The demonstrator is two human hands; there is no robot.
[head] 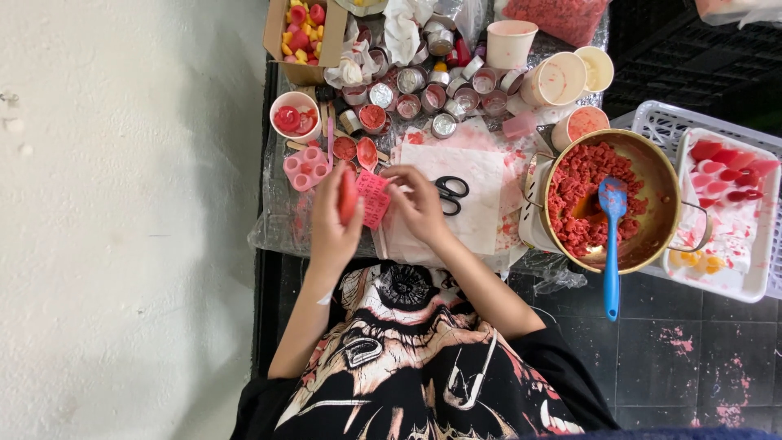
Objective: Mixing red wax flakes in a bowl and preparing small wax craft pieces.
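— Red and pink wax, is that what's held?

— Yes. The left hand (pixel 332 218) is closed around a red wax piece (pixel 348 196); the right hand (pixel 418 202) pinches a pink mould (pixel 374 196) touching it, above the surface (pixel 281 220).

— What's nearby?

— Black scissors (pixel 450 194) on white paper (pixel 472 187), just beside the right hand. A brass pot (pixel 652 175) of red crumbs with a blue spatula (pixel 612 236) stands further right.
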